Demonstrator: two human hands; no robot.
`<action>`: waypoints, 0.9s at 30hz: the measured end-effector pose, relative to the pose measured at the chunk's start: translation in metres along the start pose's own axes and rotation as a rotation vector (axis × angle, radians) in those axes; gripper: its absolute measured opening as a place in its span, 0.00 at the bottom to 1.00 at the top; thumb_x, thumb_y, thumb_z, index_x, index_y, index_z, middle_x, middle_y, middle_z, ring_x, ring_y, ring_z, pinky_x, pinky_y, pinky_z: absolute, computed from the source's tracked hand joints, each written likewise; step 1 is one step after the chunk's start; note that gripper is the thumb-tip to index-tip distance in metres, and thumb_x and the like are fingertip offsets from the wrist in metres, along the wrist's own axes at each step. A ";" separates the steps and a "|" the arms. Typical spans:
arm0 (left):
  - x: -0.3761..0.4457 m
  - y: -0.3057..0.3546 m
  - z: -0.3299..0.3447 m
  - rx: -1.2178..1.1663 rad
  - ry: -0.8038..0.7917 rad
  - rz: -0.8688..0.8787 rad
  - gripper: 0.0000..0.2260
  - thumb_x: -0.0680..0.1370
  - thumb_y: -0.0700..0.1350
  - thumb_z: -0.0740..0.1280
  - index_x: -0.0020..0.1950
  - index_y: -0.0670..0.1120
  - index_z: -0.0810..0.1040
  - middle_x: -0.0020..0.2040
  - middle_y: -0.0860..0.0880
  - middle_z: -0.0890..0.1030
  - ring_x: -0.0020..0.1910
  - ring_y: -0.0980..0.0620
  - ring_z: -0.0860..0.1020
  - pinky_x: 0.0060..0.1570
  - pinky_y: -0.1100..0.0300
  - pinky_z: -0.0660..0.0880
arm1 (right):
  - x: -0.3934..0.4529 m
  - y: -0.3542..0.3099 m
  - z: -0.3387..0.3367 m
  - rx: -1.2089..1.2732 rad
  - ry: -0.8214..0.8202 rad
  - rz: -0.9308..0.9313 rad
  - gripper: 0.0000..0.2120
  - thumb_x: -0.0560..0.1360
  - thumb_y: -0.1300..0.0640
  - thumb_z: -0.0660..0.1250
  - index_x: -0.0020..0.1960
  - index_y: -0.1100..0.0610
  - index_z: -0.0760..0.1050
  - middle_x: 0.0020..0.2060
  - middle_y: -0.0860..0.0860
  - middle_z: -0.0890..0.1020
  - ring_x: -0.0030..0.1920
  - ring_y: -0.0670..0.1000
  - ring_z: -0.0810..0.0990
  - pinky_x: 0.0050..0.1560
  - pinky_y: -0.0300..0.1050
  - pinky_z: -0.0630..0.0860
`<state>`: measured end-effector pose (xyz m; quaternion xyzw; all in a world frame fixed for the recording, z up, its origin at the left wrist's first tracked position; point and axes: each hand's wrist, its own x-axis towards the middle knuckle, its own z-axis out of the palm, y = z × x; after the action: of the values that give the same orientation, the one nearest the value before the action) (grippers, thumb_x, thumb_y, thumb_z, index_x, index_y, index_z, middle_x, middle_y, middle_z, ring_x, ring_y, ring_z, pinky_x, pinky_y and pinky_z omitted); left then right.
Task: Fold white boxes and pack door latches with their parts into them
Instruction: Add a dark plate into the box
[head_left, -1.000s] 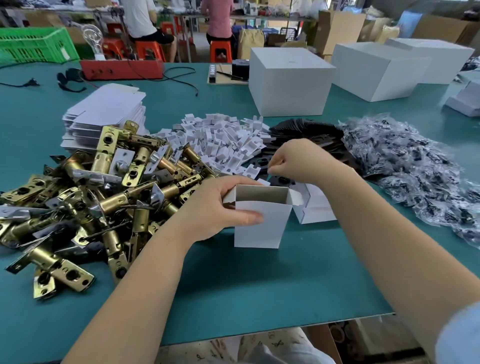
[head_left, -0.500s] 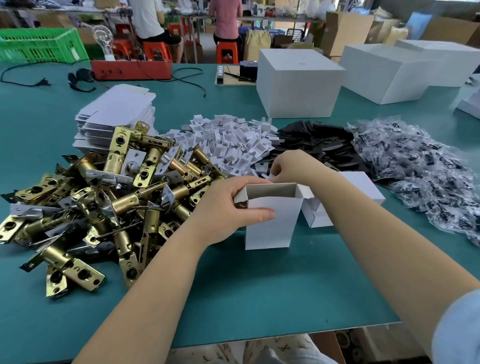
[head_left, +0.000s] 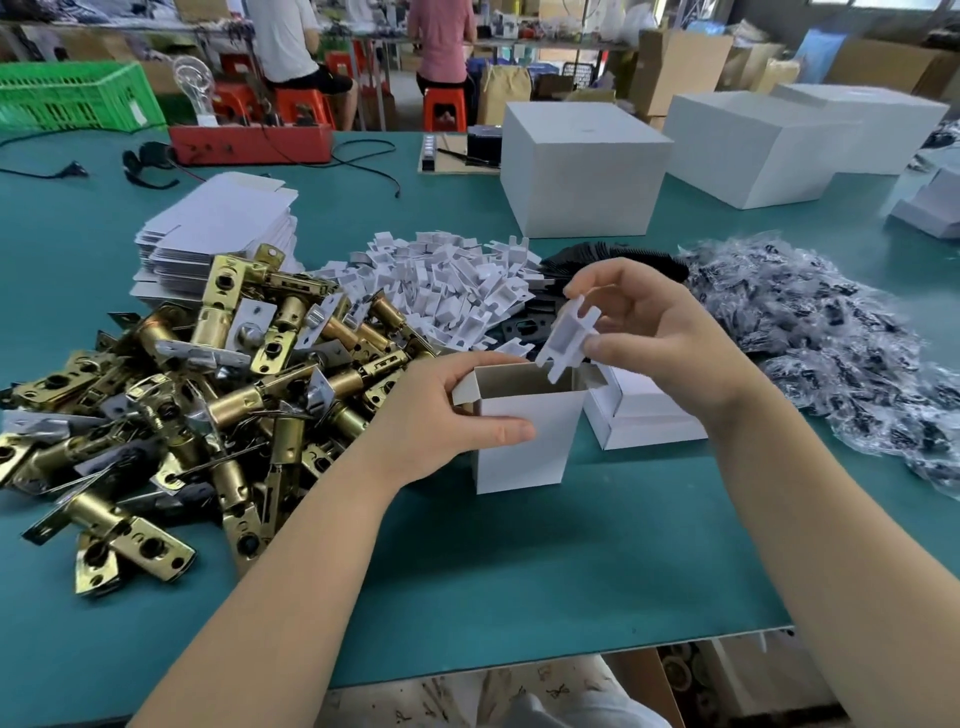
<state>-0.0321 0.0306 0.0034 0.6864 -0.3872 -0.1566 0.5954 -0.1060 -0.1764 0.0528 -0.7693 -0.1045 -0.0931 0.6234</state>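
A small white box (head_left: 524, 447) stands upright on the green table with its top open. My left hand (head_left: 441, 415) grips its left side, thumb across the front. My right hand (head_left: 660, 338) holds a white plastic part (head_left: 566, 338) tilted just above the box's opening, its lower end at the rim. A heap of brass door latches (head_left: 208, 384) lies to the left. Behind the box is a pile of the same white plastic parts (head_left: 452, 280), then black plates (head_left: 623, 260) and bagged screws (head_left: 831, 343) to the right.
A stack of flat white box blanks (head_left: 223, 228) lies behind the latches. A folded white box (head_left: 639, 415) lies right of the open one. Large white cartons (head_left: 582, 166) stand at the back, with a red tool box (head_left: 249, 143) and cables. People sit beyond the table.
My right hand has lifted out of the parts pile with one white plastic part and brought it over the open box. The left hand keeps its hold on the box.
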 end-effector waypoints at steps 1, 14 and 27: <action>-0.001 0.001 0.000 -0.003 -0.009 0.010 0.22 0.62 0.53 0.79 0.53 0.68 0.81 0.49 0.60 0.85 0.50 0.60 0.83 0.48 0.68 0.77 | -0.003 -0.003 0.000 -0.061 0.000 -0.003 0.17 0.68 0.67 0.66 0.52 0.51 0.76 0.43 0.54 0.80 0.40 0.55 0.78 0.41 0.47 0.78; -0.004 0.006 -0.001 0.045 -0.050 0.068 0.27 0.61 0.43 0.81 0.53 0.68 0.82 0.50 0.61 0.84 0.51 0.62 0.81 0.47 0.71 0.75 | -0.021 -0.031 0.009 -0.946 -0.104 -0.137 0.16 0.72 0.55 0.71 0.59 0.47 0.77 0.43 0.41 0.78 0.46 0.42 0.72 0.49 0.32 0.67; -0.003 0.003 -0.002 0.079 -0.027 0.051 0.24 0.64 0.45 0.81 0.55 0.65 0.81 0.51 0.62 0.84 0.52 0.62 0.82 0.50 0.71 0.75 | 0.000 -0.009 -0.018 -0.636 0.231 0.048 0.08 0.77 0.58 0.67 0.45 0.44 0.79 0.45 0.40 0.81 0.45 0.38 0.79 0.47 0.30 0.75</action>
<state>-0.0337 0.0344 0.0062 0.6970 -0.4186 -0.1352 0.5663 -0.1083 -0.1920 0.0647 -0.9118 0.0194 -0.1931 0.3618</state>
